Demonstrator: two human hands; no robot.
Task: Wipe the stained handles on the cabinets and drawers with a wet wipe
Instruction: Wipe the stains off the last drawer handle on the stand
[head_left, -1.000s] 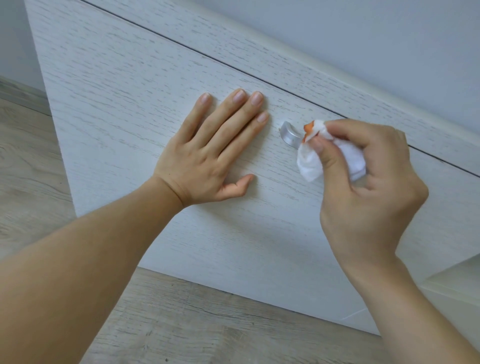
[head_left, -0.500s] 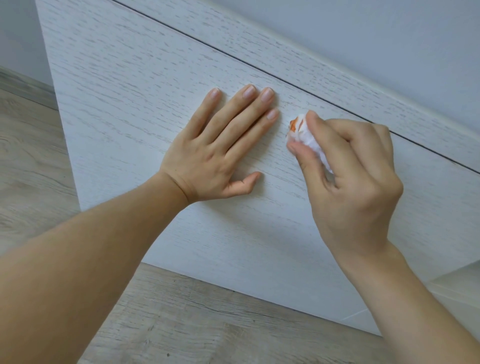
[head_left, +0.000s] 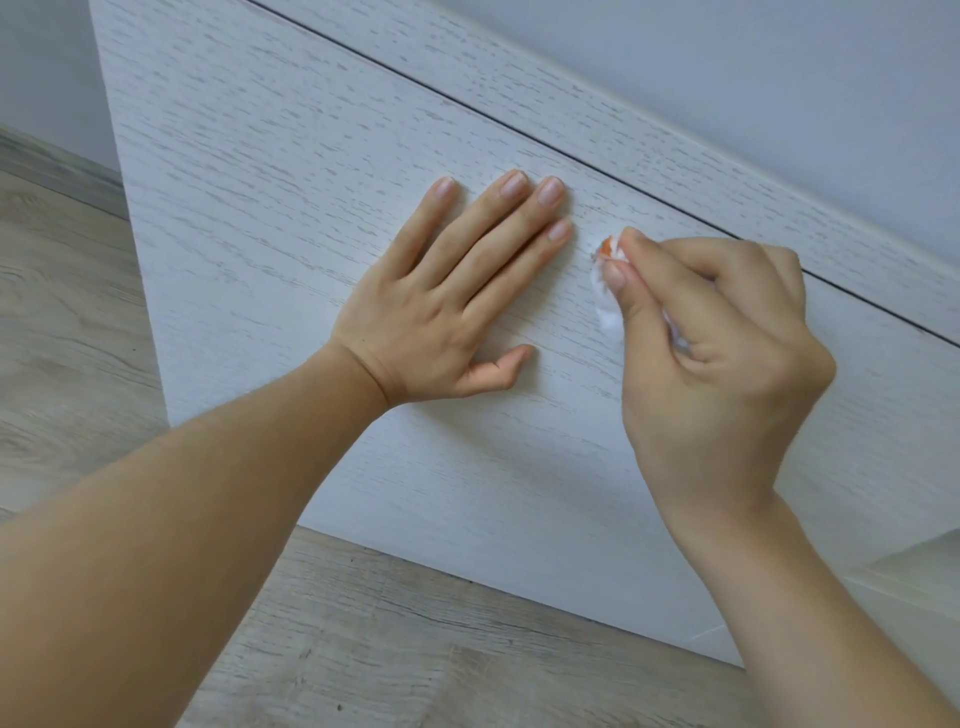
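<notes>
Fingers and thumb of the right hand (head_left: 727, 358) pinch a bunched white wet wipe (head_left: 607, 296), curled tightly around it so that only its front end shows past the thumb tip. That exposed end carries an orange smear. The wipe is pressed against the white wood-grain drawer front (head_left: 311, 208), just below the dark seam that runs along the panel's upper edge, and it sits where a handle would be; the handle itself is hidden under the wipe and fingers, apart from a possible tiny grey sliver at the wipe's edge, too small to be sure of.

Just beside it, the left hand (head_left: 447, 312) lies flat on the panel, fingers straight and slightly spread, fingertips near the wipe but not touching it, seemingly bracing the drawer.

Below the panel is pale wood-look flooring (head_left: 389, 649); above it, a plain grey wall (head_left: 779, 78).

Judging by the orange on the wipe, some stain has already come off, so this handle looks mid-wipe. Whether it is clean cannot be told, and no other handles are in view to judge the rest.
</notes>
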